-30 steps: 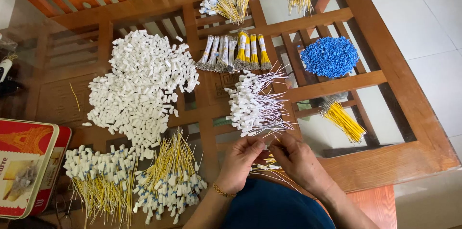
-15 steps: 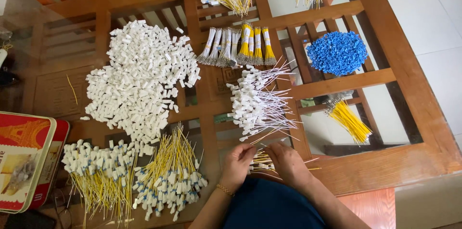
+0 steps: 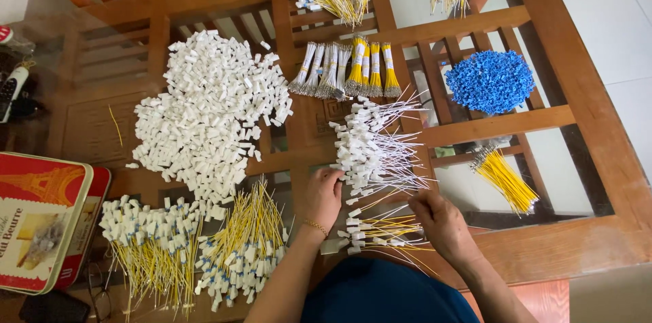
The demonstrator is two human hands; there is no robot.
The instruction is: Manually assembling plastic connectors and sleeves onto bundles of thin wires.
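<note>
Left hand [image 3: 324, 195] rests fingers-down on the white-tagged wire pile [image 3: 372, 153] at its 7 o'clock edge. Right hand [image 3: 441, 222] appears to pinch yellow wires [image 3: 380, 231], grip partly hidden. Advise drawing one wire at a time, pile held steady.

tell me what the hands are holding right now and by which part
The left hand rests its fingertips on the white connector ends of the white wire pile. The right hand lies over the yellow wires on their wire side. A closed grip cannot be told.
</note>
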